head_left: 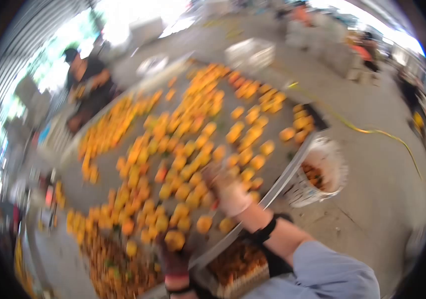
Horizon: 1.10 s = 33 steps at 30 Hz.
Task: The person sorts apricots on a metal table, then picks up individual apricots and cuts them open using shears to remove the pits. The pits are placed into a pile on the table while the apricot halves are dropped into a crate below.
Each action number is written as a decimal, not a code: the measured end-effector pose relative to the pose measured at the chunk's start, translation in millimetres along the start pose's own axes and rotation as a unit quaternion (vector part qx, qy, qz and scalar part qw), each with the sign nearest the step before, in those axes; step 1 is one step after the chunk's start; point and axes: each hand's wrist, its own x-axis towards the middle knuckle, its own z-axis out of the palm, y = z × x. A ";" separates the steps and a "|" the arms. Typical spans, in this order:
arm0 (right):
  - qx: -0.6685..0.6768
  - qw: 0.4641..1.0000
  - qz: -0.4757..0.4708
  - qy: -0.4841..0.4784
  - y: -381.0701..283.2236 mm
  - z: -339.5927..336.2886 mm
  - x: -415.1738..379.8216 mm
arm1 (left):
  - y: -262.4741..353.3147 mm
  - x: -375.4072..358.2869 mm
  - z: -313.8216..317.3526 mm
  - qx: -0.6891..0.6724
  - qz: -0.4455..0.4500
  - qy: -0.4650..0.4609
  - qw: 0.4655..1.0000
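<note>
Yellow-orange apricots (185, 192) lie spread over a wide grey table, a few blushed red. At the near edge my left hand (173, 259), dark over the fingers, is closed around one apricot (174, 240). My right hand (225, 187) reaches out over the fruit in the middle of the table, apricots on both sides of it. Motion smears its fingers. A black band circles my right wrist, below a pale cuff. Left of my left hand is a heap of small brown pieces (115, 256) that look like pits.
A metal rim (285, 177) borders the table's right side. Beyond it stands a white bucket (340, 169) with orange-brown pieces inside. A box of brown scraps (238, 264) sits close to me. A yellow hose (367, 130) crosses the floor. Another person (90, 82) is across the table.
</note>
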 end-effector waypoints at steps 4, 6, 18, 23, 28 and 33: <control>0.215 0.970 0.112 -0.014 2.0 15.2 -5.9 | 0.7 -2.4 19.8 0.051 -0.055 0.034 0.997; 0.270 0.956 0.112 -0.034 -4.1 25.3 -9.7 | -3.8 2.8 9.2 0.025 -0.069 0.030 0.997; 0.177 0.981 0.011 -0.077 8.1 89.7 -45.2 | -5.6 3.2 6.3 -0.007 -0.077 0.073 0.994; 0.049 0.982 -0.074 -0.170 13.5 104.2 -50.0 | 4.9 -2.5 5.2 0.046 -0.075 0.123 0.988; 0.049 0.968 0.040 -0.242 5.8 120.8 -36.7 | 17.7 -13.1 8.6 0.113 -0.043 0.132 0.984; 0.223 0.925 0.244 -0.189 29.4 122.4 -13.4 | 25.5 -16.8 -6.6 0.144 -0.042 0.076 0.986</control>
